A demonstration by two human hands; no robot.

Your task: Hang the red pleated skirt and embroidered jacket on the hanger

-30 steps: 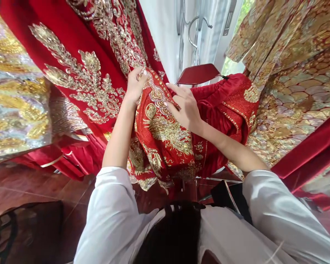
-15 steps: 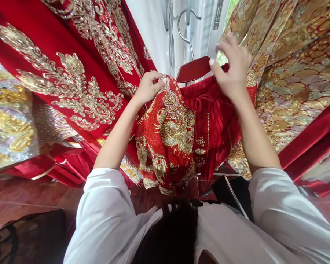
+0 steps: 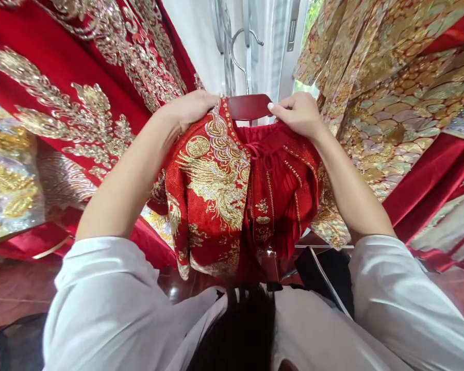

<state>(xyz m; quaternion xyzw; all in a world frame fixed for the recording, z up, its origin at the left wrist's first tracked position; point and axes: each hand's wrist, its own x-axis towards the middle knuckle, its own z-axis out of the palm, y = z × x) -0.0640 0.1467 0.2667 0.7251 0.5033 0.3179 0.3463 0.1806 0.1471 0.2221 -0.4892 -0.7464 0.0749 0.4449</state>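
Observation:
A red jacket (image 3: 212, 180) with gold embroidery hangs open at the front on a dark red hanger (image 3: 249, 107) with a metal hook. My left hand (image 3: 193, 107) is closed on the jacket's left shoulder near the collar; its fingertips are partly hidden. At the opposite shoulder, my right hand (image 3: 299, 112) is closed on the jacket's edge, the thumb against the hanger's end. Inside the jacket hangs a pleated red skirt (image 3: 272, 190) with a tied cord at its waist.
A red gown (image 3: 88, 118) with silver-gold beading hangs on the left. Gold scale-patterned garments (image 3: 390, 118) hang on the right. Behind the hanger are a white curtain (image 3: 193, 36) and a door frame (image 3: 292, 46). A black object (image 3: 325, 278) stands low near the reddish tiled floor.
My right hand left the jacket's left front, moved right with open fingers, and closed at the right shoulder. My left hand stayed on the left shoulder. The jacket now faces me more squarely.

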